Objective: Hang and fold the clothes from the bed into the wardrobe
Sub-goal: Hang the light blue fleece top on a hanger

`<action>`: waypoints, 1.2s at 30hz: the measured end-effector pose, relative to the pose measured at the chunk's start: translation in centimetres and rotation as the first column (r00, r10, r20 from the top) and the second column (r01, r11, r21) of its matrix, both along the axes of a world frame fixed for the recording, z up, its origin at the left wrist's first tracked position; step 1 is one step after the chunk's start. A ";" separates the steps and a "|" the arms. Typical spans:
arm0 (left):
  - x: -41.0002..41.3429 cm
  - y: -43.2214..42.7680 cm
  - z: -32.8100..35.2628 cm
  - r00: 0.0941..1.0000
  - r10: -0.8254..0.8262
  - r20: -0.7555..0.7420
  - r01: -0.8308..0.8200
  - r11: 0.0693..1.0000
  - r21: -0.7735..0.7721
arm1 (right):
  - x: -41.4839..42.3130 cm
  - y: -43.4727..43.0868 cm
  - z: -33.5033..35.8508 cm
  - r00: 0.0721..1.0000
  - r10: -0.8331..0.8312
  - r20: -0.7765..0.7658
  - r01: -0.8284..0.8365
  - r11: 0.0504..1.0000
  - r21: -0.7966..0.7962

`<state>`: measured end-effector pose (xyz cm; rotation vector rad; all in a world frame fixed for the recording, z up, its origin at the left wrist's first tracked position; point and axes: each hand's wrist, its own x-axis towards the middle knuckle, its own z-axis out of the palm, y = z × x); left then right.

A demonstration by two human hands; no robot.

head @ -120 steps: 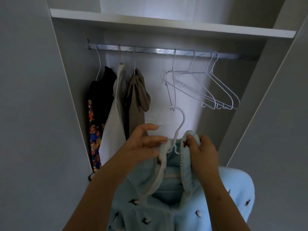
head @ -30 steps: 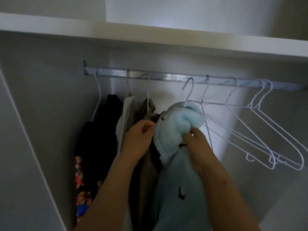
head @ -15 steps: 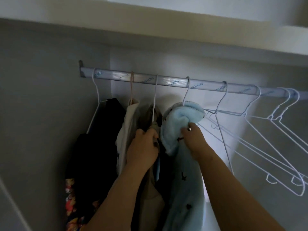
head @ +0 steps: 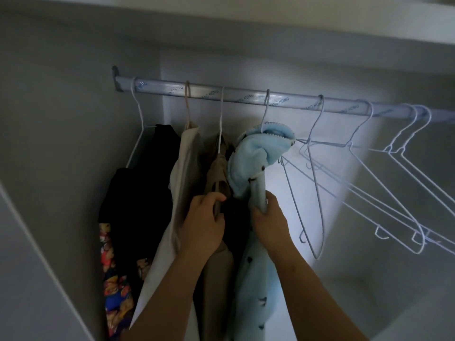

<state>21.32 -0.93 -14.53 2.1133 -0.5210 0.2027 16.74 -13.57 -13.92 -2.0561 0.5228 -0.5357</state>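
A light blue fleece garment (head: 256, 161) with small dark motifs hangs from a white wire hanger (head: 266, 112) hooked over the wardrobe rail (head: 246, 97). My right hand (head: 269, 217) grips a fold of its blue fabric just below the bunched collar. My left hand (head: 204, 220) holds the edge of the brown garment (head: 219, 173) hanging right beside it on the left. The lower parts of both garments are hidden behind my forearms.
Further left on the rail hang a cream garment (head: 187, 153) and a black one (head: 145, 183) with a colourful printed piece (head: 115, 286) below. Several empty white wire hangers (head: 369, 168) hang to the right. A shelf (head: 295, 18) runs above the rail.
Four seconds ago I held the blue garment on its hanger below the rail; now it hangs on the rail. Both hands have since slid lower down the garments.
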 end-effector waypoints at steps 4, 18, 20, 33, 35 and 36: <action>-3.4 0.5 -1.0 0.998 0.047 0.029 -0.047 0.999 0.014 | -3.4 0.5 -0.9 0.998 0.057 -0.034 -0.054 0.995 0.088; -17.5 1.6 -7.9 0.851 -0.009 -0.524 -0.043 0.995 -0.087 | -18.3 2.1 -9.0 0.965 0.128 -0.229 -0.008 0.887 0.461; -19.1 1.7 -8.8 0.781 -0.050 -0.623 -0.040 0.991 -0.130 | -20.5 2.6 -9.9 0.960 0.119 -0.253 0.023 0.868 0.497; -28.1 5.0 -14.0 0.524 -0.288 -0.801 0.378 0.922 -0.084 | -35.7 10.6 -14.7 0.859 -0.349 -0.375 0.511 0.530 0.677; -30.2 6.0 -14.2 0.468 -0.341 -0.815 0.498 0.864 -0.075 | -38.6 12.6 -15.3 0.800 -0.427 -0.421 0.591 0.446 0.672; -32.2 6.2 -14.1 0.428 -0.375 -0.822 0.577 0.814 -0.071 | -41.0 14.0 -15.4 0.757 -0.485 -0.438 0.635 0.390 0.667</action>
